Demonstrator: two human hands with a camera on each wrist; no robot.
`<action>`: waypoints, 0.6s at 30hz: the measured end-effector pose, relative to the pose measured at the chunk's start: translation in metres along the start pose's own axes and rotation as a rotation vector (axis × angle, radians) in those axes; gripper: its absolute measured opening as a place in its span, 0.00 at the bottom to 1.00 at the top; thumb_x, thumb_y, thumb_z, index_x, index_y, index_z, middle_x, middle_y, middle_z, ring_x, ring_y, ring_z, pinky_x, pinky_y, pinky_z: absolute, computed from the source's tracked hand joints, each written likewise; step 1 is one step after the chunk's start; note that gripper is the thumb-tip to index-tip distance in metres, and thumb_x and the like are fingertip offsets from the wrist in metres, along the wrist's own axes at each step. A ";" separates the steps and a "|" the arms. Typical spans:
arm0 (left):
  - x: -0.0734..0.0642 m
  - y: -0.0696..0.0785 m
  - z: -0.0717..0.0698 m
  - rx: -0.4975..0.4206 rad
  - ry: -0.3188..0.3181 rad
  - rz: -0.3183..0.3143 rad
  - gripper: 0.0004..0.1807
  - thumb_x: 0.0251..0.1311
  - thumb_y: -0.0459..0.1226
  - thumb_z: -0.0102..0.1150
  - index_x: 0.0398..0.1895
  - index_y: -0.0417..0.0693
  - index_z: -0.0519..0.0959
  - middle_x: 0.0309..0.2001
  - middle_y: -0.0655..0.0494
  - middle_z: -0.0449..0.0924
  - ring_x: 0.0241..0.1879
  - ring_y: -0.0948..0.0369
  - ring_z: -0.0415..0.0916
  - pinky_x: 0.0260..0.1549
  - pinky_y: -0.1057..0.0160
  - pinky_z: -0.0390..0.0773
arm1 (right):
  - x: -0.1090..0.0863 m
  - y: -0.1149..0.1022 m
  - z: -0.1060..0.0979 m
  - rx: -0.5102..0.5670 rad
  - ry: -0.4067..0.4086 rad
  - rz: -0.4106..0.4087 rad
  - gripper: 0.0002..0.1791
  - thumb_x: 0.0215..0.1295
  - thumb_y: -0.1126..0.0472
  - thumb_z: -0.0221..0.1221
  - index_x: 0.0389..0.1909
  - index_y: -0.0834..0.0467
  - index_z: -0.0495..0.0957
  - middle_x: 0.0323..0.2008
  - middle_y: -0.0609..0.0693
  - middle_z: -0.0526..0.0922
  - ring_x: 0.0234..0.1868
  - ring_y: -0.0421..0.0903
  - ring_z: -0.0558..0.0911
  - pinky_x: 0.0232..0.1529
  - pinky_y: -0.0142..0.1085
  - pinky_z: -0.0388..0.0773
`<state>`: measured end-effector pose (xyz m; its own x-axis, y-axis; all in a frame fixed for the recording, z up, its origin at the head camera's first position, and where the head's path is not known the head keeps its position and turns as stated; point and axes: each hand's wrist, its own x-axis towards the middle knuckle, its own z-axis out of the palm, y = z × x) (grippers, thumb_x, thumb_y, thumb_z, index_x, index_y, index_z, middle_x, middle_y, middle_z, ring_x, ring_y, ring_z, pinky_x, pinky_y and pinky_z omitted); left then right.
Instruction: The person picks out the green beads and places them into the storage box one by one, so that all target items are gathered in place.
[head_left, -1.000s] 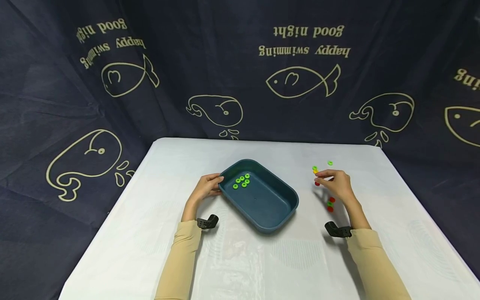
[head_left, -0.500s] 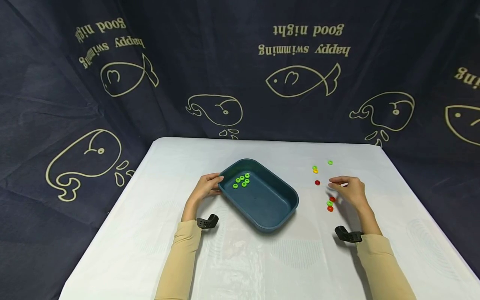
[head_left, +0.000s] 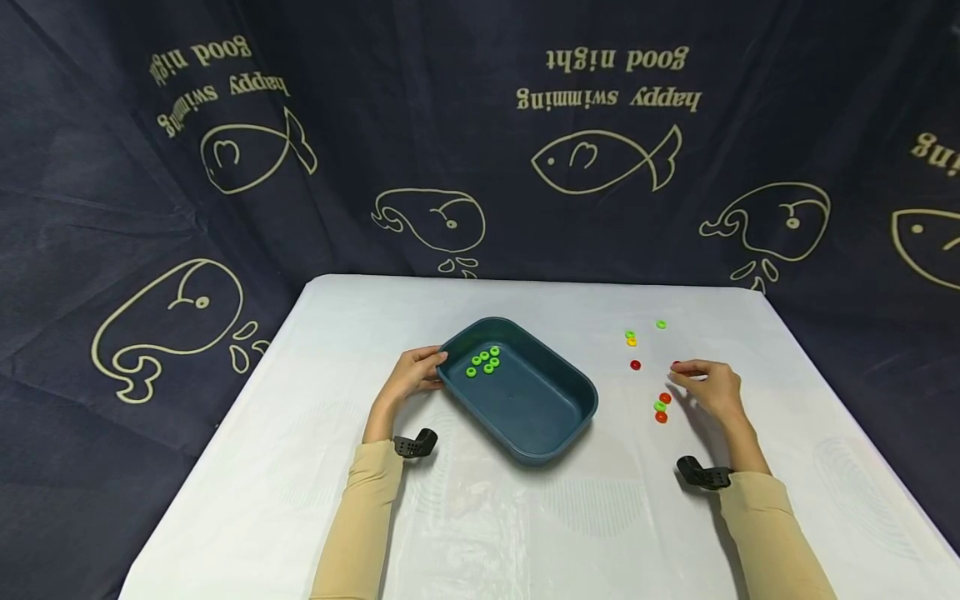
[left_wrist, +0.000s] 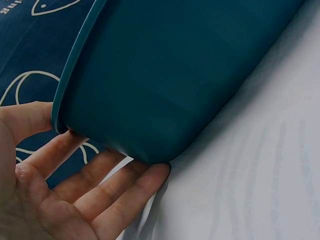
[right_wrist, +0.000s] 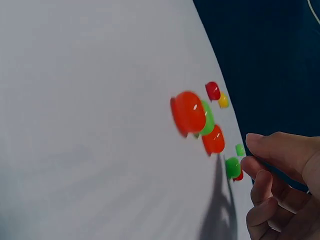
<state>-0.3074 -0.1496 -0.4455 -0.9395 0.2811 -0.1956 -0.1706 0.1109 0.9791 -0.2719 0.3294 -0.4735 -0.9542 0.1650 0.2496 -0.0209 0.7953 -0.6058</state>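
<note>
My left hand [head_left: 412,372] grips the near-left corner of a dark teal plastic bin [head_left: 551,417], thumb at the rim and the other fingers spread under the corner in the left wrist view. Several small green rings [head_left: 489,368] lie inside the bin at its left end. On the right, my right hand [head_left: 708,387] is low over the table, thumb and index finger apart with a gap showing in the right wrist view. Right at those fingertips sit a green ring [right_wrist: 233,167] and a red piece [head_left: 677,363], the latter partly hidden by the hand.
In front of the right hand lie two red pieces [head_left: 662,417] with a green one [head_left: 660,407] between them. Farther back are a dark red piece [head_left: 635,365], a yellow one [head_left: 632,342] and green rings [head_left: 661,324]. A dark printed cloth [head_left: 480,167] hangs behind the white table.
My right hand has moved right, from beside the yellow and dark red pieces to the other red piece, uncovering the former. The left hand and bin have stayed put.
</note>
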 end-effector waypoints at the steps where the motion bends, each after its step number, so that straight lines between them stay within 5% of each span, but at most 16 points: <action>1: 0.000 0.000 0.000 0.003 -0.001 0.001 0.27 0.69 0.37 0.47 0.68 0.32 0.60 0.61 0.27 0.66 0.54 0.40 0.75 0.58 0.42 0.72 | 0.000 0.002 0.000 0.005 0.002 0.007 0.13 0.57 0.61 0.64 0.39 0.66 0.84 0.39 0.65 0.85 0.24 0.23 0.73 0.21 0.21 0.68; 8: 0.000 0.001 0.000 0.005 -0.003 -0.002 0.27 0.69 0.37 0.46 0.68 0.33 0.59 0.61 0.27 0.65 0.56 0.38 0.72 0.59 0.42 0.72 | -0.001 0.011 0.003 0.032 0.048 0.030 0.11 0.55 0.67 0.64 0.38 0.69 0.83 0.36 0.68 0.84 0.16 0.23 0.72 0.13 0.25 0.72; 18: -0.001 0.001 0.001 0.001 0.004 -0.010 0.28 0.69 0.37 0.47 0.68 0.33 0.59 0.62 0.27 0.65 0.56 0.38 0.71 0.59 0.42 0.72 | 0.005 0.013 0.005 0.004 0.031 0.078 0.13 0.56 0.65 0.64 0.39 0.69 0.82 0.35 0.67 0.84 0.17 0.24 0.70 0.14 0.23 0.70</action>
<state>-0.3067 -0.1490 -0.4446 -0.9388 0.2764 -0.2053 -0.1800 0.1144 0.9770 -0.2785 0.3378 -0.4844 -0.9433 0.2443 0.2249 0.0516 0.7769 -0.6275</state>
